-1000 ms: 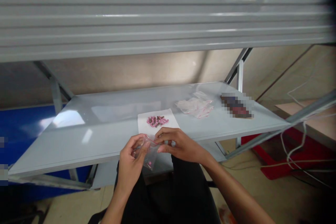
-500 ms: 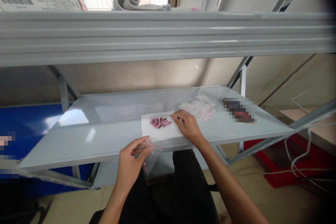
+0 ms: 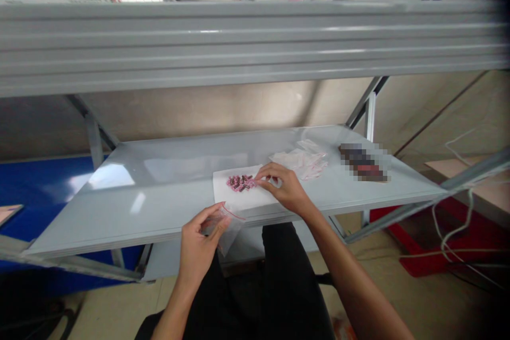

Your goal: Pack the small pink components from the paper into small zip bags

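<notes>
A small clear zip bag [image 3: 228, 226] with a red seal strip hangs at the shelf's front edge, pinched between thumb and fingers of my left hand [image 3: 199, 241]. A white paper sheet [image 3: 239, 199] lies on the grey shelf [image 3: 159, 191] and carries a heap of small pink and dark parts [image 3: 240, 182]. My right hand [image 3: 282, 188] rests on the sheet at the heap's right side, its fingertips pinched together at the parts. Whether a part is between them I cannot make out.
A pile of empty clear zip bags [image 3: 300, 162] lies right of the sheet, and a blurred dark object [image 3: 364, 162] lies further right. An upper shelf beam [image 3: 255, 42] spans overhead. White cables [image 3: 454, 228] hang at the right over a red tray [image 3: 438, 239].
My right hand left the bag's mouth, reached forward onto the paper sheet and closed its fingertips at the heap of parts. My left hand kept holding the bag.
</notes>
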Demonstrator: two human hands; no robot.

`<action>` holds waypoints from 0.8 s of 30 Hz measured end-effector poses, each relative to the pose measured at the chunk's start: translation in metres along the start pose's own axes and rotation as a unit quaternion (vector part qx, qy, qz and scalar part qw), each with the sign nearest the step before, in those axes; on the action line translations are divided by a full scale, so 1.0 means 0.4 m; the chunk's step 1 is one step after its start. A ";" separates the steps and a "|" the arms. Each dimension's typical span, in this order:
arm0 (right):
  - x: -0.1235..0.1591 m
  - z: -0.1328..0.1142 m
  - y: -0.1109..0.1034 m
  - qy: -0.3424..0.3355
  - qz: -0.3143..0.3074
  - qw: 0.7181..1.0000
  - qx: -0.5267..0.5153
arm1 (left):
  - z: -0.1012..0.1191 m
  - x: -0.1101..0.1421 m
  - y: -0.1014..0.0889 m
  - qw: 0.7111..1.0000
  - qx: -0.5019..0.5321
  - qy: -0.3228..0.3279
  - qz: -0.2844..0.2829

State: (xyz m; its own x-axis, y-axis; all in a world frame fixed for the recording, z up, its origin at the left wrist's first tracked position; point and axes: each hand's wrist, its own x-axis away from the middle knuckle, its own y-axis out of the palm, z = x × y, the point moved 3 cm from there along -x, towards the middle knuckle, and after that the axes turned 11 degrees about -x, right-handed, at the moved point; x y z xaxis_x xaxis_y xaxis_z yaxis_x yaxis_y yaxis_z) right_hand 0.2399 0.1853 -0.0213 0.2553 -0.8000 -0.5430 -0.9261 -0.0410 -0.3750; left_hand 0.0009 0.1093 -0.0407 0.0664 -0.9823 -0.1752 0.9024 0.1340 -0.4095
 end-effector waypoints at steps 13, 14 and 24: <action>0.029 -0.077 0.044 -0.017 -0.078 0.994 -0.073 | 0.007 0.016 0.039 0.995 0.077 -0.012 -0.064; 0.024 -0.049 0.032 -0.002 -0.036 0.999 -0.035 | 0.002 0.014 0.036 0.993 0.097 -0.021 -0.061; 0.016 0.123 0.023 0.057 -0.010 0.985 0.163 | -0.032 0.008 0.046 0.983 0.169 -0.044 -0.062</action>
State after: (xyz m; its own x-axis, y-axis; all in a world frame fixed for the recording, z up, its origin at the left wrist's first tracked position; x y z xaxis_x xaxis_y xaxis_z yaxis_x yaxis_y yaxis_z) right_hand 0.2467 0.2093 -0.0651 0.2219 -0.8642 -0.4516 -0.7783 0.1220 -0.6159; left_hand 0.0122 0.1102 -0.0603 -0.0289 -0.9979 -0.0582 0.9947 -0.0230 -0.1001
